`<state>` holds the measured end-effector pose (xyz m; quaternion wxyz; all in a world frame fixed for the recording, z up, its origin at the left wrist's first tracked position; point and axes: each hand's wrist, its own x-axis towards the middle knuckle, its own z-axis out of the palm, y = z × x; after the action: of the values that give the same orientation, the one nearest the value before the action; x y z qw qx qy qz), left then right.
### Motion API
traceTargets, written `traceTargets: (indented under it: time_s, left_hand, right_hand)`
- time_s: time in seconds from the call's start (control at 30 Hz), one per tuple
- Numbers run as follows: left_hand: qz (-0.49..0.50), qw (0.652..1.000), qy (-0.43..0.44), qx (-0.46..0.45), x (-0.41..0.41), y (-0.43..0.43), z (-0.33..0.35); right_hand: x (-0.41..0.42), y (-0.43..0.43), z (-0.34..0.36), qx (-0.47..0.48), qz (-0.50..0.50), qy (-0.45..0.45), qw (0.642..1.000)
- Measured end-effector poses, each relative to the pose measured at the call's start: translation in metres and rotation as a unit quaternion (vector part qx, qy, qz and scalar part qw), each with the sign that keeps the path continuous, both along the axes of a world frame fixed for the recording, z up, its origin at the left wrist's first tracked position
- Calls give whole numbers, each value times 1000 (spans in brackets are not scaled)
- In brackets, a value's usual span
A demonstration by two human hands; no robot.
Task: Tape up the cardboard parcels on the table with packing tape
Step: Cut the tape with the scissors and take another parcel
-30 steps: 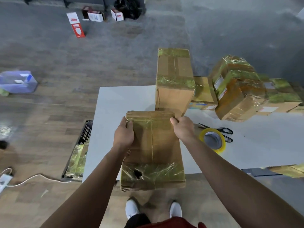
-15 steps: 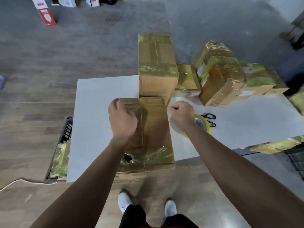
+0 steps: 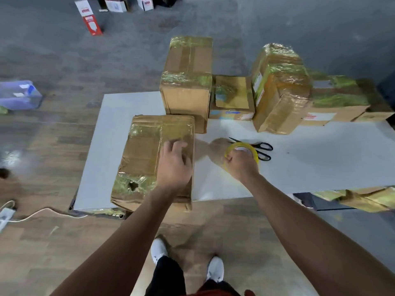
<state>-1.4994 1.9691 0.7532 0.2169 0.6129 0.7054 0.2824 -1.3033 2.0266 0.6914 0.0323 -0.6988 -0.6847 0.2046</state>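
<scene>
A flat cardboard parcel (image 3: 147,159) lies at the table's (image 3: 320,167) near left edge, tape banding both ends, a hole torn in the near band. A taller taped parcel (image 3: 188,82) stands just behind it; the right hand (image 3: 242,165) grips the yellow tape roll (image 3: 237,144) beside it.

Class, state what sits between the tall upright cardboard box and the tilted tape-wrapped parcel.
In the head view, a low, flat cardboard box with blue markings sits between the tall box and the tilted parcel.
</scene>
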Motion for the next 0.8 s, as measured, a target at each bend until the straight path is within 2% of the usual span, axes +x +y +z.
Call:
traceTargets:
  time_s: [0.1, 0.27, 0.4, 0.47, 0.57, 0.7, 0.8]
  left_hand:
    - [-18, 999, 29, 10, 6, -13, -5]
    - [-46, 992, 103, 56, -5, -40, -18]
    - [-146, 977, 151, -32, -16, -52, -25]
    - [-173, 968, 172, -59, -17, -52, -28]
    - [-172, 971, 155, -59, -14, -46, -26]
    - [-151, 982, 90, -69, -7, -34, -17]
    - [-69, 995, -21, -67, -11, -28, 0]
  right_hand:
    - [4, 1, -16, -8, 35, -33, 999]
    - [2, 7, -19, -28, 35, -99, 994]
    - [-1, 10, -18, -48, 40, -152, 986]
    - [0, 9, -17, -44, 13, -106, 993]
    - [3, 6, -3, -20, -27, 8, 999]
    - [9, -12, 28, -11, -67, 180, 981]
    - [8, -34, 56, 2, -65, 245, 967]
